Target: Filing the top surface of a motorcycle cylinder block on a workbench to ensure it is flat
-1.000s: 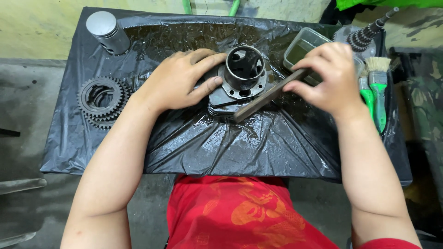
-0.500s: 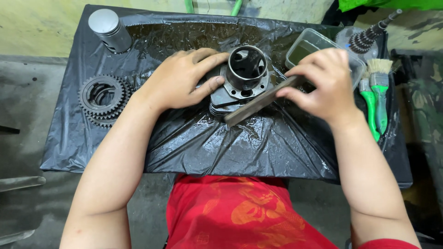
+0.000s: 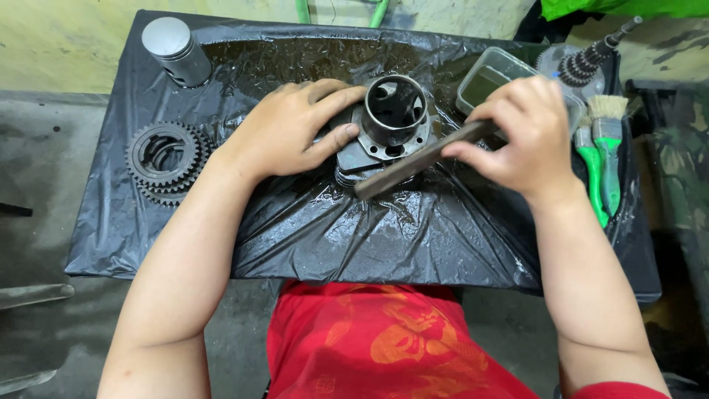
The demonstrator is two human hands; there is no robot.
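While the far left of the tabletop (image 3: 111,244), wrapped in wet black plastic sheeting (image 3: 384,236), carries a silver piston (image 3: 176,50) at its back corner and a stack of toothed gear rings (image 3: 164,160) nearer the front, the work itself sits at the middle. Next to the right comes the left hand (image 3: 292,129), spread flat with its fingers curled around the flange of a grey metal cylinder (image 3: 394,117); it grips nothing closed but presses the part down onto the sheeting, thumb against the lower rim. That cylinder stands upright with its dark bore facing the camera, just right of this hand.

Across its front edge lies a flat dark bar (image 3: 421,160), probably a file or scraper, tilted from lower left up to the right. Its upper end is pinched in the right hand (image 3: 526,137), fingers closed tightly over it. Compared with a second ago, the bar's lower tip reaches further down and left past the flange, and the right hand has drawn in toward the cylinder, which suggests a stroke across the flange face is under way while the cylinder has stayed put.

Behind the right hand sits a clear plastic tub (image 3: 487,77), then a geared shaft (image 3: 587,63), and two green-handled brushes (image 3: 605,159) lie at the right edge.
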